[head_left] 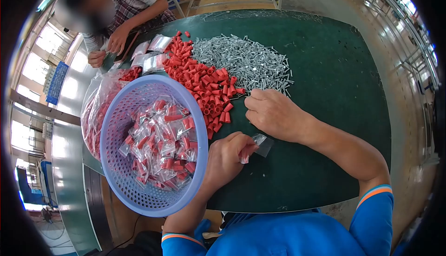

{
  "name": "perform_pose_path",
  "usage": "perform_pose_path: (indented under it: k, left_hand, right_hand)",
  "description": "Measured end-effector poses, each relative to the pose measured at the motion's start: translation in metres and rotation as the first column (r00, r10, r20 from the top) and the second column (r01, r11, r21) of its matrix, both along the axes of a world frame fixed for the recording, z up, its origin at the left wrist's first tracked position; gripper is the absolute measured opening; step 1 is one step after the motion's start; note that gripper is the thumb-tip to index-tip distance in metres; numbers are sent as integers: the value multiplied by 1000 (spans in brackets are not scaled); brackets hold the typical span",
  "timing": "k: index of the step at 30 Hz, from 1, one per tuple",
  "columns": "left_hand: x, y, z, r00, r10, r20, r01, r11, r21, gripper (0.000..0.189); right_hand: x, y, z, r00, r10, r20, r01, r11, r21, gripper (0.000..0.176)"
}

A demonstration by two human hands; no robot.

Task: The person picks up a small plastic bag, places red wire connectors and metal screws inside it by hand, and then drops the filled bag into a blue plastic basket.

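My left hand (227, 157) is closed on a small clear plastic bag (264, 145) beside the basket's right rim. Something red shows inside the bag by my fingertips. My right hand (275, 115) has its fingers pinched together at the lower edge of a heap of silver screws (241, 58); what they grip, if anything, is hidden. Left of the screws, a pile of red tapered plastic caps (204, 84) spreads down toward my left hand. A lavender perforated basket (203, 149) holds many filled clear bags with red caps (167, 139).
Across the green table (320, 70) sits a co-worker (134, 5), both hands near the table edge. Between us lie flat packs of clear bags (155, 60) and a large plastic sack (93, 112) of red pieces. The basket overhangs the table's left edge.
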State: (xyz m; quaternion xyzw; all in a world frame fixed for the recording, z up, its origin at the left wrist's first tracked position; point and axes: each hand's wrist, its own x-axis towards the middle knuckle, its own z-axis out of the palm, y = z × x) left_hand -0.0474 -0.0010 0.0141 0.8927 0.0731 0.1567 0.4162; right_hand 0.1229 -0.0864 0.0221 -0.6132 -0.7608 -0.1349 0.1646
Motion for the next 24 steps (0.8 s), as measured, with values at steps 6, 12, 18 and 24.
perform_pose_path:
  k: [6, 12, 18, 24]
  left_hand:
    - [2, 2, 1, 998, 26, 63, -26, 1000, -9, 12]
    - [4, 5, -1, 994, 35, 99, -43, 997, 71, 13]
    - [6, 4, 0, 991, 39, 130, -51, 995, 91, 14]
    - [3, 5, 4, 992, 63, 112, -78, 988, 136, 15]
  right_hand:
    - [6, 4, -19, 960, 14, -280, -10, 1000, 17, 9]
    - [7, -2, -9, 895, -34, -444, 90, 990, 107, 11]
    - [-10, -19, 11, 506, -109, -855, -77, 982, -171, 11]
    - [-9, -22, 0, 642, -62, -764, -48, 992, -121, 17]
